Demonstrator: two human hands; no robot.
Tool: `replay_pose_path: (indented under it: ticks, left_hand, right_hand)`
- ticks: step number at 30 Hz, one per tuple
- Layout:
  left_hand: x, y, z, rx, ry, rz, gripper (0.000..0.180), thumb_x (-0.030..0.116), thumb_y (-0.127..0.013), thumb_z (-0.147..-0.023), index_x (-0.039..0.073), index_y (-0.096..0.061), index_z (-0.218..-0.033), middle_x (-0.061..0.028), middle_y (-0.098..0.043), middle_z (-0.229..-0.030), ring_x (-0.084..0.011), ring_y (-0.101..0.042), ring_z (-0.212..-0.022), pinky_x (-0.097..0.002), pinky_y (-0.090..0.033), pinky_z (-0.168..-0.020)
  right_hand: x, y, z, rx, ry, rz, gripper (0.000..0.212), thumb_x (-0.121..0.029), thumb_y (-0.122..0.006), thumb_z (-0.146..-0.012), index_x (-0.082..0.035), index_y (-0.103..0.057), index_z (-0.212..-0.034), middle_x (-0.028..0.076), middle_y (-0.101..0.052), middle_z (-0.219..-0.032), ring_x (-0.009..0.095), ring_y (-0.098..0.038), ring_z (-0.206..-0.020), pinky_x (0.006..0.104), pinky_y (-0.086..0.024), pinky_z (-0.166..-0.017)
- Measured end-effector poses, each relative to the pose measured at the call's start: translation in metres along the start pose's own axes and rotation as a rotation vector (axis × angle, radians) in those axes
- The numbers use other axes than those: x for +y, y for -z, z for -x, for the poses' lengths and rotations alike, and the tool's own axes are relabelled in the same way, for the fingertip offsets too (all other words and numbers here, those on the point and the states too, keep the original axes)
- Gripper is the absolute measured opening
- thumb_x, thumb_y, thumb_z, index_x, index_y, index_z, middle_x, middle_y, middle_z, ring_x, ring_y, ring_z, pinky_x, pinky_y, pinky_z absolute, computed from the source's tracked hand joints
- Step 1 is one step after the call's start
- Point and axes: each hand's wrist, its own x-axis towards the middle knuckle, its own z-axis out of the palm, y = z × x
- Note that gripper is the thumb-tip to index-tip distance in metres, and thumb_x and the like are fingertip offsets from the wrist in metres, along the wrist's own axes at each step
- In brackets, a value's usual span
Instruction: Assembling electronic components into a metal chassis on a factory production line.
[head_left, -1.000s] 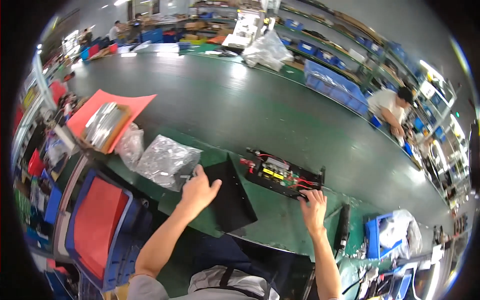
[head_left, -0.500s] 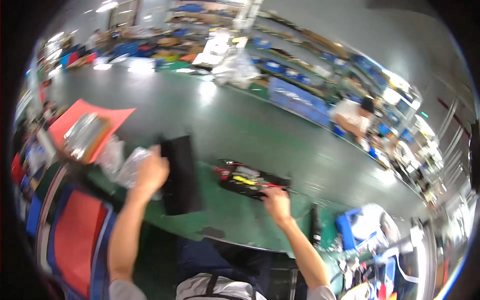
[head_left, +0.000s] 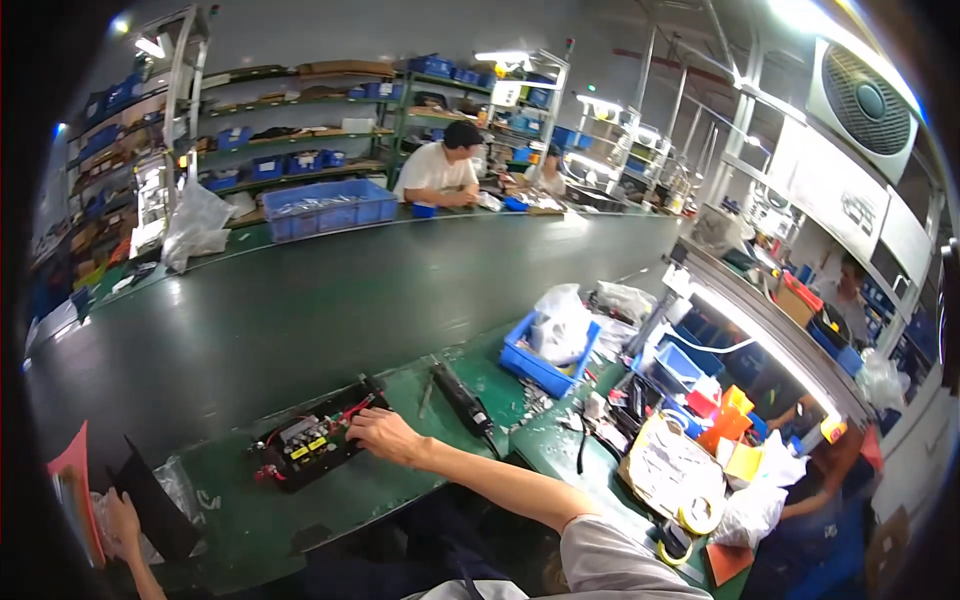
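Observation:
A black housing (head_left: 330,462) lies on the green bench in front of me, with a circuit board, yellow labels and red wires inside it. My right hand (head_left: 388,436) is closed over its right end, fingers curled at the edge near the red wires; the fingertips are partly hidden. At the far left, my left hand (head_left: 122,528) grips the edge of a thin black panel (head_left: 158,505), which stands tilted. Clear plastic bags (head_left: 176,485) lie behind the panel. To the right of the housing rests a black electric screwdriver (head_left: 462,402) with a cable.
A pink sheet (head_left: 72,470) stands at the far left edge. On the right are a blue bin (head_left: 545,362) with white bags, scattered small parts, a yellow tape roll (head_left: 700,514) and a lamp bar (head_left: 765,345). Across the conveyor belt (head_left: 400,270), a person works beside a blue crate (head_left: 330,212).
My view has swung to the right, so the bench appears shifted left. My left hand keeps hold of the panel, and my right hand stays at the housing's right end.

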Motion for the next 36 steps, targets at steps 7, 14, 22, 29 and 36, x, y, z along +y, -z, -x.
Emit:
replay_pose_path:
  ticks: [7,14,22,29,36]
  left_hand:
    - [0.181,0.049,-0.045,-0.384,0.024,0.172,0.05,0.012,-0.058,-0.106,0.001,-0.046,-0.153,-0.0299,-0.052,-0.15,-0.0458,-0.049,-0.14,-0.048,-0.043,-0.115]
    - [0.38,0.209,-0.044,-0.686,-0.38,0.815,0.021,0.0,-0.059,-0.101,-0.004,-0.062,-0.121,-0.0194,-0.062,-0.117,-0.0388,-0.061,-0.111,-0.0458,-0.047,-0.098]
    - [0.5,0.254,-0.028,-0.84,-0.55,0.673,0.01,0.004,-0.066,-0.099,-0.002,-0.062,-0.107,-0.0189,-0.06,-0.108,-0.0423,-0.057,-0.107,-0.0569,-0.042,-0.106]
    - [0.528,0.283,-0.028,-0.766,-0.805,0.438,0.037,0.033,-0.07,-0.102,-0.001,-0.075,-0.116,-0.0215,-0.072,-0.112,-0.0395,-0.065,-0.108,-0.049,-0.052,-0.097]
    - [0.529,0.268,-0.024,-0.784,-0.781,0.382,0.04,0.034,-0.07,-0.102,-0.002,-0.075,-0.12,-0.023,-0.072,-0.111,-0.0409,-0.064,-0.105,-0.0504,-0.051,-0.095]
  right_hand:
    - [-0.023,0.069,0.062,0.269,-0.332,0.094,0.043,-0.006,-0.075,-0.083,-0.009,-0.064,-0.124,0.01,-0.063,-0.112,0.032,-0.059,-0.108,0.0434,-0.049,-0.092]
    - [0.008,0.087,0.165,0.535,-0.916,0.481,0.04,-0.011,-0.069,-0.089,-0.003,-0.062,-0.128,0.016,-0.061,-0.124,0.036,-0.056,-0.117,0.0456,-0.046,-0.1]
    - [0.01,0.056,0.192,0.567,-1.057,0.281,0.057,-0.024,-0.071,-0.095,0.005,-0.054,-0.141,0.018,-0.064,-0.122,0.035,-0.058,-0.114,0.0436,-0.045,-0.099]
    - [0.009,0.044,0.193,0.698,-1.035,0.231,0.067,-0.022,-0.076,-0.091,0.003,-0.049,-0.147,0.017,-0.062,-0.127,0.031,-0.058,-0.122,0.0433,-0.043,-0.106]
    - [0.012,0.041,0.194,0.705,-1.025,0.212,0.07,-0.021,-0.077,-0.09,0.002,-0.049,-0.149,0.014,-0.062,-0.13,0.029,-0.058,-0.124,0.0423,-0.043,-0.108]
